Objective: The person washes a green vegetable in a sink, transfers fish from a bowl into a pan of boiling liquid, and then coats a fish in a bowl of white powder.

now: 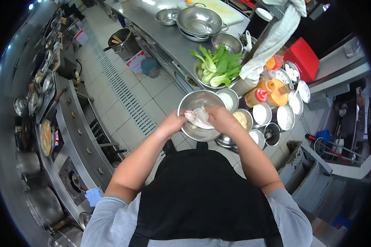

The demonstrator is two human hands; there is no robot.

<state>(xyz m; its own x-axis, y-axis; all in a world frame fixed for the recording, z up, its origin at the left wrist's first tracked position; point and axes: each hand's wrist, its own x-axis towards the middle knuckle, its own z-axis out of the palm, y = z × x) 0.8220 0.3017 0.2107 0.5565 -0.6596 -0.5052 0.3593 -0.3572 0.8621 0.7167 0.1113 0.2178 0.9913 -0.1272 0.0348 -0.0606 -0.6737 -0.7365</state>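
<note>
A steel mixing bowl (189,95) is in front of my apron, tilted a little. My left hand (172,124) is closed at its left rim, thumb over the edge. Inside the bowl lies a whitish, wet-looking piece of raw meat or fish (199,118), pinkish at its left end. My right hand (221,120) reaches in from the right, its fingers curled onto that piece and partly hidden by it. Right beside the bowl stand a container of white powder (226,100) and one of yellowish paste (240,119).
Leafy green vegetables (218,68) fill a bowl on the steel counter (146,20), near stacked metal pans (200,21). Sauce bottles (256,96) and seasoning tins (285,117) crowd the right. A stove (73,178) runs along the left, and a floor drain grate (119,88) crosses the tiles.
</note>
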